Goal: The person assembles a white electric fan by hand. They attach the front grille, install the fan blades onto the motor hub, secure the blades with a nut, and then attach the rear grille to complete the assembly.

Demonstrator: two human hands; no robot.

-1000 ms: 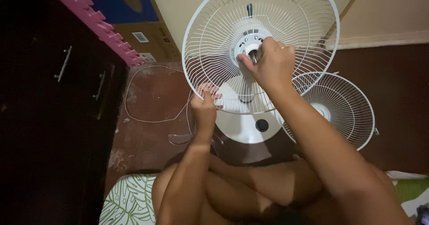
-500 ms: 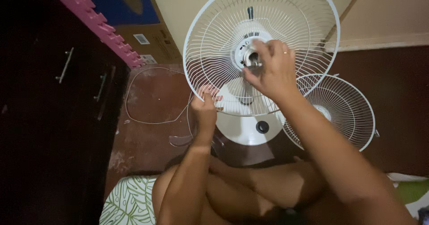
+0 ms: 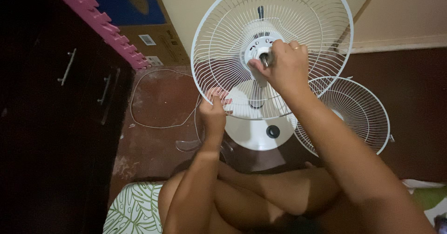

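Note:
A white stand fan faces me with its rear wire guard (image 3: 223,34) mounted and no blades on. My left hand (image 3: 213,109) grips the guard's lower rim. My right hand (image 3: 281,65) is closed around the metal motor shaft (image 3: 263,56) at the guard's centre hub, with a ring on one finger. A second white wire guard (image 3: 354,110) lies on the floor behind my right forearm. The fan's round white base (image 3: 253,134) sits on the floor below the guard.
A dark cabinet (image 3: 56,99) with metal handles fills the left. A pink foam mat edge (image 3: 100,22) and a cardboard box (image 3: 144,15) lean at the wall. A white cable (image 3: 153,122) loops over the brown floor. My crossed legs and a leaf-patterned cushion (image 3: 132,210) are below.
My right hand turned at the hub, opening its fingers briefly, then closed again on the shaft. My left hand kept its hold on the guard's rim.

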